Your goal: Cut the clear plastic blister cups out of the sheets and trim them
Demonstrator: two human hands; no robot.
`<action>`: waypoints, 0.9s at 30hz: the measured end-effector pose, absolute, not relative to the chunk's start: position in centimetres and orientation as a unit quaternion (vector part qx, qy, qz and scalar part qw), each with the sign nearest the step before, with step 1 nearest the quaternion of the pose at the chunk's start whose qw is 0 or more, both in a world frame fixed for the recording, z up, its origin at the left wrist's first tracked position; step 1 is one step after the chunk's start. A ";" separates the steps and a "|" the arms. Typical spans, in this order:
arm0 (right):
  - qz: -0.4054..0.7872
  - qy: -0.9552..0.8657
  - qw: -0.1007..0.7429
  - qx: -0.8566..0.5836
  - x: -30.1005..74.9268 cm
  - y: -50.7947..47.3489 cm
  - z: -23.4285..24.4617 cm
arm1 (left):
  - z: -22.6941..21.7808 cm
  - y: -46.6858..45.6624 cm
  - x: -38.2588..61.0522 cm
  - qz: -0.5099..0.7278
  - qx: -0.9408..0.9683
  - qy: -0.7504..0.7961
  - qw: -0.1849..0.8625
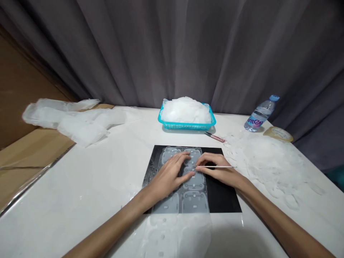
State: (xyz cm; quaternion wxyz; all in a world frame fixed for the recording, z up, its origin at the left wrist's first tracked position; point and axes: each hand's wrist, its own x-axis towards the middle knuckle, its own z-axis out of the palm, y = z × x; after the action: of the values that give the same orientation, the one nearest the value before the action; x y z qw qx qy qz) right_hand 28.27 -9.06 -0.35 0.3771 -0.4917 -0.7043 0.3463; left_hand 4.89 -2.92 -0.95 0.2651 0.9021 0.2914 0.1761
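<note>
A translucent plastic sheet (195, 201) with rows of rounded-square pieces lies over a black mat (223, 200) and runs past its near edge. My left hand (172, 172) rests palm down on the sheet, fingers stretched out, thumb pointing to the right. Beside it, my right hand (219, 171) pinches a thin white stick-like tool (221, 166). The tool lies nearly level, its tip against or just over the sheet between two pieces in the right column. Whether the tip touches the sheet I cannot tell.
Behind the mat stands a turquoise basket (188, 126) heaped with white translucent pieces. Pink-handled snips (215, 137) lie near it. To the right are a water bottle (259, 115), a tape roll (278, 134) and a pile of plastic scraps (274, 161). More sheets (77, 120) and cardboard (37, 150) are left.
</note>
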 end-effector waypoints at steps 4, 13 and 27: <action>0.327 -0.724 0.369 -0.483 28.4 -9.2 -0.5 | -1.1 -3.1 4.8 0.172 0.902 0.296 0.265; 0.299 -0.751 0.352 -0.472 28.3 -9.1 -1.0 | -1.3 -3.2 5.0 0.200 0.894 0.290 0.277; 0.164 -0.827 0.344 -0.413 28.3 -9.8 -2.5 | -1.5 -3.0 4.9 0.204 0.886 0.295 0.294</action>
State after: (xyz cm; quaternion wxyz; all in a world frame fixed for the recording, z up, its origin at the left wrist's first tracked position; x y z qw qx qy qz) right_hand 28.30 -9.78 -2.50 0.3445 -0.4134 -0.8267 0.1644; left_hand 4.95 -3.05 -1.47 0.2941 0.8861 0.2948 0.2036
